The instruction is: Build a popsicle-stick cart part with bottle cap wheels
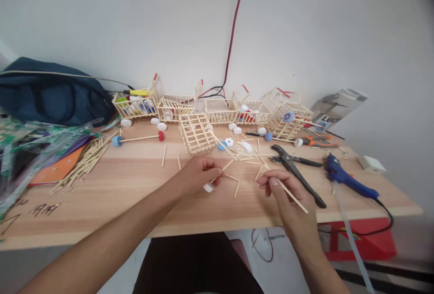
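Note:
My left hand (200, 174) is closed in a pinch on a short wooden stick (228, 165). A white bottle cap (208, 187) shows just under its fingers; I cannot tell whether the cap is fixed to the stick. Over the front right of the table, my right hand (286, 190) is closed around another wooden stick (293, 197), which slants down past the thumb. Two short sticks (236, 189) meet in an angle on the wood between the hands. Beyond the left hand, a small cart basket made of sticks (198, 133) lies tilted.
Several stick carts (220, 111) with cap wheels line the wall. Black cutting pliers (294, 172) and a blue glue gun (351, 179) lie right. Left are a stick pile (88, 161), a capped axle (139, 139), plastic wrappers (47, 149) and a blue bag (54, 93).

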Demonstrator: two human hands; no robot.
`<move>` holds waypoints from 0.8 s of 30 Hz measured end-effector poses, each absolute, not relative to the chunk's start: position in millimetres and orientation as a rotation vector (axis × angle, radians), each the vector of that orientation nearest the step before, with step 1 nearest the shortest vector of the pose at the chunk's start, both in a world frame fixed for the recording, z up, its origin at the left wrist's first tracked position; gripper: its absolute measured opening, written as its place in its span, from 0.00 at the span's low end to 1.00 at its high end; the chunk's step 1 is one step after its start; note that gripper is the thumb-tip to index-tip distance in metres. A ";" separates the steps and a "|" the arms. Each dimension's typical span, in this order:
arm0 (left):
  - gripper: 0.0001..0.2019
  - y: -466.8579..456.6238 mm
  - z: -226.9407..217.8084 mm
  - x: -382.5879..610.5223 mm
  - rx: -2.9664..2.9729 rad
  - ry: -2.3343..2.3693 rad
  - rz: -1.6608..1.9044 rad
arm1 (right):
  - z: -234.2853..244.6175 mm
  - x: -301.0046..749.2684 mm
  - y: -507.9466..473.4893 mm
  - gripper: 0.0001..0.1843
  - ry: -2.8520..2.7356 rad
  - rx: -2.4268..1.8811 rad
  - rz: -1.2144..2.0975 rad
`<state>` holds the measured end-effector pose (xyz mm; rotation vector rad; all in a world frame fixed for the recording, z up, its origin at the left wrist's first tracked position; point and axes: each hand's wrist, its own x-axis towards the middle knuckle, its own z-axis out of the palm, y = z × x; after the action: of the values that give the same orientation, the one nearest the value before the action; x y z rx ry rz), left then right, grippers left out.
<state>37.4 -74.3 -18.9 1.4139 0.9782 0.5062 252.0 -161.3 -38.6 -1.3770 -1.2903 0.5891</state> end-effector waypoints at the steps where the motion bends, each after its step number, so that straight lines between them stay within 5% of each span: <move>1: 0.10 -74.5 -20.5 37.9 1.447 0.996 0.509 | -40.3 253.0 -164.1 0.09 -1.307 -1.395 0.577; 24: 0.07 -77.4 -15.8 25.4 1.865 0.966 0.402 | -43.1 282.2 -166.6 0.18 -1.282 -1.389 0.356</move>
<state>25.4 -77.4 -15.8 1.8653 0.9661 0.4017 282.2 -166.6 -43.1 -1.3887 -1.2823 0.3564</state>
